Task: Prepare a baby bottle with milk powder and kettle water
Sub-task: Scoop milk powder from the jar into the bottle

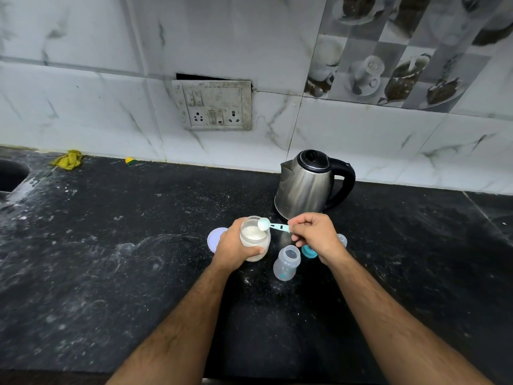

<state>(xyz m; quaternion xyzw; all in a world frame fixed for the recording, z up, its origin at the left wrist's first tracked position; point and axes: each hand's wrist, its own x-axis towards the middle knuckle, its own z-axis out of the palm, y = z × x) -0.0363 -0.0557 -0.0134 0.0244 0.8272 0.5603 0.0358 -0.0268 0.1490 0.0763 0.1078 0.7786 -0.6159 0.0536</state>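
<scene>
A single wide-angle head camera is looking forward and down from the person's own standpoint, sitting close above the dark countertop (111,273) and facing the tiled wall (83,107) behind it.

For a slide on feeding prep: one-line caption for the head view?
Left hand grips the powder jar while the right hand lifts a heaped scoop beside the open bottle.

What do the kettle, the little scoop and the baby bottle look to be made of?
Kettle: brushed steel body, judging by its dull grey sheen and streaky reflections; handle and lid look like black plastic. Scoop: pale teal, matte, probably plastic. Baby bottle: cloudy, see-through, most likely plastic, though glass cannot be ruled out.
</scene>
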